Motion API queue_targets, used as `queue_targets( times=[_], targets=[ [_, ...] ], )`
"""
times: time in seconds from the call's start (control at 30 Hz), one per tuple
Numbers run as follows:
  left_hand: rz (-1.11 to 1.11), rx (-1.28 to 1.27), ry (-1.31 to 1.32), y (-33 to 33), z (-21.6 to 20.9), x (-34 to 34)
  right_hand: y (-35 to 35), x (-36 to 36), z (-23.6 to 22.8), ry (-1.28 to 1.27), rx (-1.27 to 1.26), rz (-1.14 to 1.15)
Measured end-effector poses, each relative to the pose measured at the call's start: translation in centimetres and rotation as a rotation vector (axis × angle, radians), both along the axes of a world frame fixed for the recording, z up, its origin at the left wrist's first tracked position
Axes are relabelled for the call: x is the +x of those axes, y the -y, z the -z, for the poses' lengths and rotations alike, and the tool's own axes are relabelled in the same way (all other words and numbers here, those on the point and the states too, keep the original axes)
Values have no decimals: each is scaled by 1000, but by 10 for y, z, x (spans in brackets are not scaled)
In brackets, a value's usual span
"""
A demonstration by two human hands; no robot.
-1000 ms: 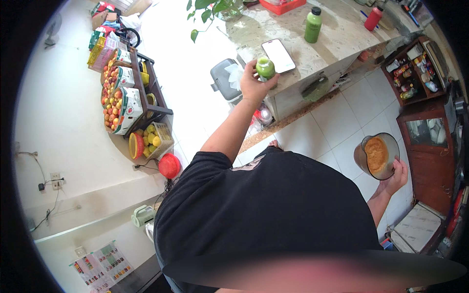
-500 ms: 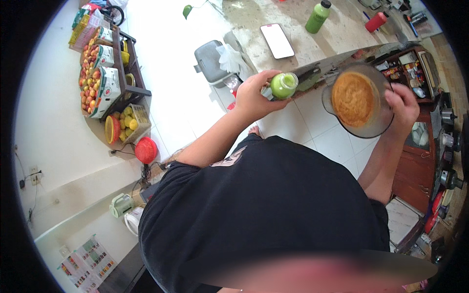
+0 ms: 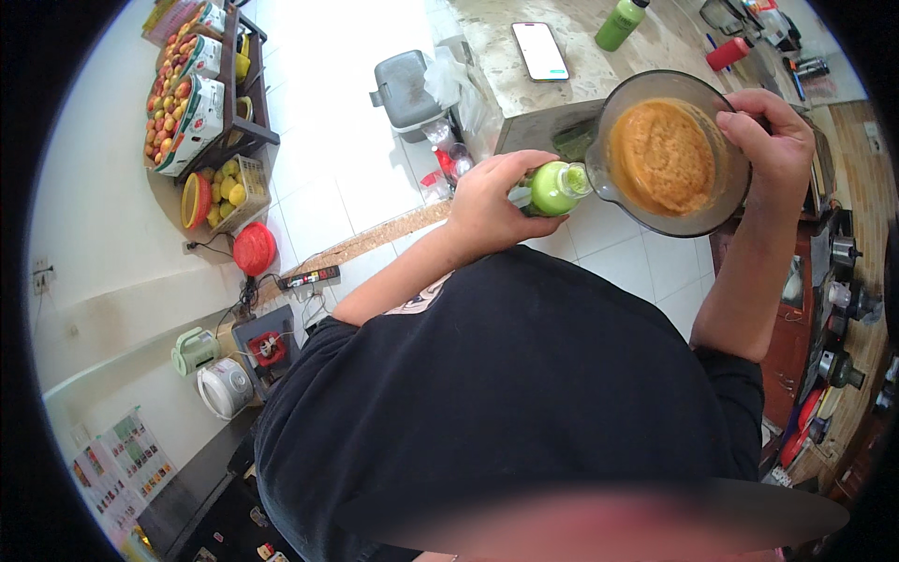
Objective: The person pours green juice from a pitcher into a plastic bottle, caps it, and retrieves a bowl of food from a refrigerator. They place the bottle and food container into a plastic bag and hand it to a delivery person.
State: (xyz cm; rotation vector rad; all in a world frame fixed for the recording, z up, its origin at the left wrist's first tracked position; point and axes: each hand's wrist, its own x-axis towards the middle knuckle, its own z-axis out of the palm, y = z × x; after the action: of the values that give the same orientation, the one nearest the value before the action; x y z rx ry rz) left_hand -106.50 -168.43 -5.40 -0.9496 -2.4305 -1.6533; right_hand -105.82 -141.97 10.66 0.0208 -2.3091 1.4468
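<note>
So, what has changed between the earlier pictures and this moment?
The left hand carried the small green bottle from the counter in toward the body. The right hand raised the clear jug of orange pulp from low at the side until its spout nearly meets the bottle mouth. Both grips are unchanged; the phone and the second green bottle stayed on the counter.

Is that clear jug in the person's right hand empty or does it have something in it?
Not empty. The clear jug, held by the right hand, holds orange pulp covering most of its bottom. How deep the pulp is cannot be told from above.
</note>
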Motion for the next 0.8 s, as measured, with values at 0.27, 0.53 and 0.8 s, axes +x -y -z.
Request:
queue_targets(
  times=[0.27,0.53,0.8],
  targets=[
    [-27,13,7,-1,-5,15,4,12,-9,-6,119,-14],
    [-28,19,3,-3,-8,20,1,20,-11,-10,122,-11],
    [-28,50,0,-10,-9,25,-9,24,-1,29,24,50]
  ],
)
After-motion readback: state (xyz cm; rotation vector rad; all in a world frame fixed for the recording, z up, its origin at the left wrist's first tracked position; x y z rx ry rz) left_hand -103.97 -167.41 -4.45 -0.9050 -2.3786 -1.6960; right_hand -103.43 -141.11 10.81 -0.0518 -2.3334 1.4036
